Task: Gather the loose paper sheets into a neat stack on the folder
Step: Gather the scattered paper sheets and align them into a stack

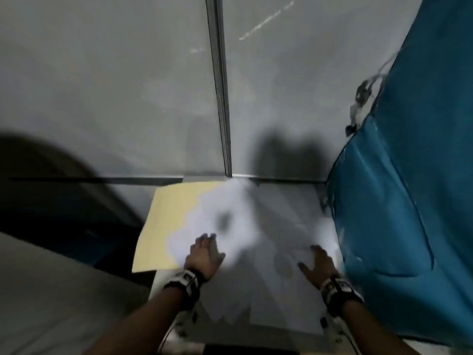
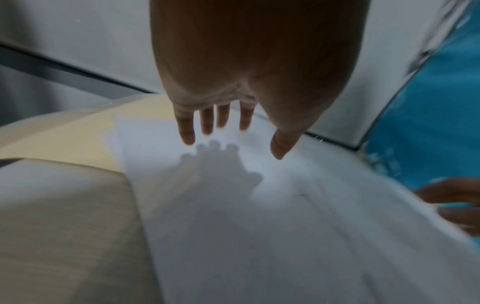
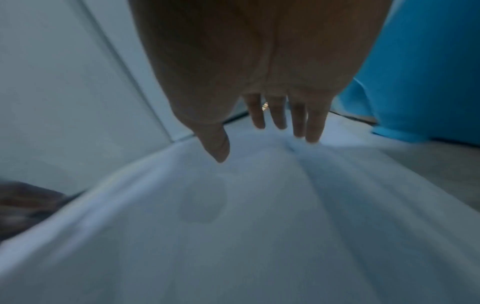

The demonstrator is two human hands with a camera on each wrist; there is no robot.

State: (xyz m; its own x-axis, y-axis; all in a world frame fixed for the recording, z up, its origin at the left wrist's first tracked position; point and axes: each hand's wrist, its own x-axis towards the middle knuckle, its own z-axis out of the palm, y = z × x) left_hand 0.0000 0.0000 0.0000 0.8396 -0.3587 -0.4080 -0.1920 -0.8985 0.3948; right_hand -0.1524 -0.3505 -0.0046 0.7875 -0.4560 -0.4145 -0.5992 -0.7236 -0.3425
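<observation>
A pale yellow folder (image 1: 169,216) lies flat at the left, its left part bare. Several white paper sheets (image 1: 268,239) are fanned out from the folder's right part across the surface to the right; the picture is blurred. My left hand (image 1: 204,254) hovers just above the sheets near the folder, fingers (image 2: 187,131) straight and spread, its shadow on the paper (image 2: 233,205). My right hand (image 1: 317,265) is spread over the right sheets (image 3: 233,226), fingers (image 3: 314,127) straight; its fingertips seem to touch the paper. Neither hand holds anything.
A grey partition wall (image 1: 128,98) with a metal seam (image 1: 222,111) stands close behind the folder. Blue fabric (image 1: 409,175) hangs right against the sheets' right edge. A beige surface (image 1: 51,290) lies at the lower left, with a dark gap beyond it.
</observation>
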